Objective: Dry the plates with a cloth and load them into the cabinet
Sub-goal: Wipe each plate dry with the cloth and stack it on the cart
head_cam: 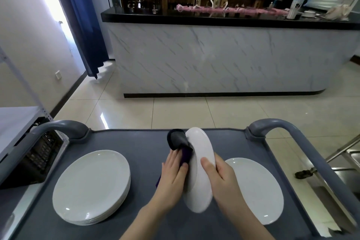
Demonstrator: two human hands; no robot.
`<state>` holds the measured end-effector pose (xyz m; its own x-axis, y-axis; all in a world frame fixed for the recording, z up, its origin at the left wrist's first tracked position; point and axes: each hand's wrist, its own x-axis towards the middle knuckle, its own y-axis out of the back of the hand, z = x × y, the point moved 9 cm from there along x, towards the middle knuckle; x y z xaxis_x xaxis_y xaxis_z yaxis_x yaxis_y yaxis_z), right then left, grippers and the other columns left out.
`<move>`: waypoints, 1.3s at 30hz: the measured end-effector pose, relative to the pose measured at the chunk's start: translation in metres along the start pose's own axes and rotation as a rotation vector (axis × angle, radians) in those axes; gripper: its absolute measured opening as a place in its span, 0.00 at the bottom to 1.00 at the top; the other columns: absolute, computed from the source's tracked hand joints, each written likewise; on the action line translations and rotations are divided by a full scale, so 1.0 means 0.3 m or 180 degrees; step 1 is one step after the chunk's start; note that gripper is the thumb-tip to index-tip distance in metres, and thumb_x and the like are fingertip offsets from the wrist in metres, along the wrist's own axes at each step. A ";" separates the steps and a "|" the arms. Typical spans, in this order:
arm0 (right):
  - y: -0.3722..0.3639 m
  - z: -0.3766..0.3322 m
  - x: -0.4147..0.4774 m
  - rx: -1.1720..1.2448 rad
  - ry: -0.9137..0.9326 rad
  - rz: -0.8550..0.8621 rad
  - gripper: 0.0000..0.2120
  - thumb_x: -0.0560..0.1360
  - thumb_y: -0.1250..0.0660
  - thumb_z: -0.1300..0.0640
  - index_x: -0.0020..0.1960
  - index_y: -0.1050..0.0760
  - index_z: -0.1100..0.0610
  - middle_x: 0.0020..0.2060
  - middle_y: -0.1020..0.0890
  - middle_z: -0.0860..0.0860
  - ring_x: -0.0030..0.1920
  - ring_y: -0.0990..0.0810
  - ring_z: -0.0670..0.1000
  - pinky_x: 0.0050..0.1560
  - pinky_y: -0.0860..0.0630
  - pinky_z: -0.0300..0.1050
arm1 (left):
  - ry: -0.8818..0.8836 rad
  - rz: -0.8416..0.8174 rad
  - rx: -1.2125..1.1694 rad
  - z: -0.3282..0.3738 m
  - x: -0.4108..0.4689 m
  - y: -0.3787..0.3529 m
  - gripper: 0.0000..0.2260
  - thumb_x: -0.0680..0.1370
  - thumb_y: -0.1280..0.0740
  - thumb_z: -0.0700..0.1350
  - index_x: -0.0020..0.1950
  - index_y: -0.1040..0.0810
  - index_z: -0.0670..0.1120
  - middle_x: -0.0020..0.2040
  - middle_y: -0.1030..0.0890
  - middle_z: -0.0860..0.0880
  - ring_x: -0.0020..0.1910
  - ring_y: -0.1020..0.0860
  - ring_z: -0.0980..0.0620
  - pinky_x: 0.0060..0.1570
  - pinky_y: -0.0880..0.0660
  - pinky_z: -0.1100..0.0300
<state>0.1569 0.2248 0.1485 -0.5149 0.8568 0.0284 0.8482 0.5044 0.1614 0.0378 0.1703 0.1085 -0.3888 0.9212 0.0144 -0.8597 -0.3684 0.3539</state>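
A white plate [202,154] stands on edge above the grey cart top [140,148]. My right hand [220,177] grips its rim, thumb on the near face. My left hand [173,179] presses a dark purple-and-grey cloth [179,142] flat against the plate's left face. A stack of several white plates [91,187] lies on the cart to the left. A single white plate [259,191] lies flat to the right. No cabinet shows clearly in view.
Grey cart handles rise at the far left corner [64,126] and the far right corner [276,124]. A black crate [37,154] sits left of the cart under a white shelf. A marble-fronted bar counter [214,54] stands across the tiled floor.
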 end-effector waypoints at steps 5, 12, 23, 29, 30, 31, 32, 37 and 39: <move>0.057 0.010 0.056 0.0265 -0.0154 0.0547 0.11 0.82 0.39 0.56 0.47 0.24 0.62 0.40 0.19 0.61 0.40 0.23 0.50 0.43 0.26 0.50 | -0.0131 -0.0213 0.0135 0.026 -0.058 -0.073 0.20 0.85 0.46 0.47 0.66 0.48 0.71 0.69 0.48 0.74 0.77 0.50 0.65 0.71 0.56 0.72; 0.032 -0.020 0.041 -0.0466 0.0323 0.0328 0.10 0.83 0.42 0.52 0.51 0.22 0.45 0.38 0.16 0.42 0.39 0.19 0.40 0.38 0.26 0.33 | 0.0129 -0.0253 -0.1258 0.075 -0.051 -0.105 0.21 0.83 0.46 0.51 0.76 0.41 0.61 0.76 0.35 0.62 0.75 0.39 0.64 0.77 0.43 0.54; 0.012 -0.110 -0.035 -0.0920 0.1144 0.0746 0.12 0.80 0.46 0.44 0.54 0.25 0.41 0.36 0.20 0.38 0.39 0.20 0.38 0.37 0.30 0.26 | 0.0488 -0.0229 -0.1273 0.010 0.019 -0.080 0.20 0.85 0.48 0.51 0.78 0.41 0.59 0.74 0.31 0.58 0.72 0.33 0.61 0.75 0.38 0.55; 0.050 -0.055 0.033 -0.1256 0.0862 0.0841 0.07 0.83 0.42 0.56 0.52 0.25 0.53 0.30 0.25 0.40 0.34 0.23 0.39 0.33 0.33 0.28 | 0.0586 -0.0505 -0.1746 0.013 -0.070 -0.168 0.14 0.83 0.44 0.55 0.65 0.30 0.70 0.63 0.23 0.69 0.63 0.27 0.69 0.54 0.28 0.75; 0.044 -0.042 0.033 -0.1298 0.0801 0.0746 0.06 0.83 0.42 0.56 0.50 0.27 0.49 0.30 0.25 0.41 0.34 0.23 0.40 0.33 0.33 0.30 | 0.0612 -0.0471 -0.1835 0.019 -0.063 -0.164 0.14 0.84 0.45 0.54 0.66 0.31 0.68 0.62 0.22 0.67 0.62 0.25 0.68 0.52 0.27 0.75; 0.035 -0.027 0.028 -0.1310 0.0741 0.0631 0.07 0.83 0.42 0.56 0.51 0.27 0.46 0.31 0.23 0.43 0.34 0.22 0.41 0.33 0.31 0.33 | 0.0630 -0.0413 -0.1893 0.020 -0.053 -0.157 0.14 0.84 0.46 0.53 0.68 0.31 0.66 0.62 0.22 0.66 0.62 0.25 0.67 0.51 0.27 0.75; 0.024 -0.012 0.020 -0.1312 0.0686 0.0514 0.08 0.82 0.42 0.55 0.55 0.26 0.45 0.33 0.21 0.44 0.36 0.20 0.43 0.35 0.28 0.37 | 0.0621 -0.0364 -0.1909 0.024 -0.042 -0.148 0.15 0.83 0.45 0.53 0.69 0.31 0.65 0.62 0.21 0.65 0.62 0.24 0.66 0.52 0.27 0.74; -0.025 -0.016 -0.048 -0.1406 0.0939 0.0170 0.19 0.83 0.43 0.55 0.72 0.30 0.47 0.45 0.16 0.45 0.44 0.18 0.42 0.45 0.23 0.39 | 0.0669 -0.0174 -0.1666 0.007 0.022 -0.085 0.18 0.84 0.46 0.53 0.75 0.35 0.61 0.69 0.25 0.60 0.67 0.28 0.63 0.66 0.30 0.65; -0.032 -0.044 -0.071 -0.1433 0.1133 0.0194 0.20 0.82 0.44 0.52 0.72 0.29 0.51 0.45 0.17 0.43 0.43 0.19 0.39 0.43 0.25 0.32 | 0.0750 -0.0144 -0.1501 -0.011 0.044 -0.059 0.20 0.84 0.47 0.54 0.76 0.39 0.64 0.72 0.29 0.60 0.70 0.30 0.60 0.72 0.35 0.56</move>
<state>0.1580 0.2003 0.1592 -0.5429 0.7546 0.3685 0.7814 0.2933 0.5508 0.0467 0.1885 0.0994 -0.3653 0.9043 -0.2208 -0.9118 -0.3953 -0.1107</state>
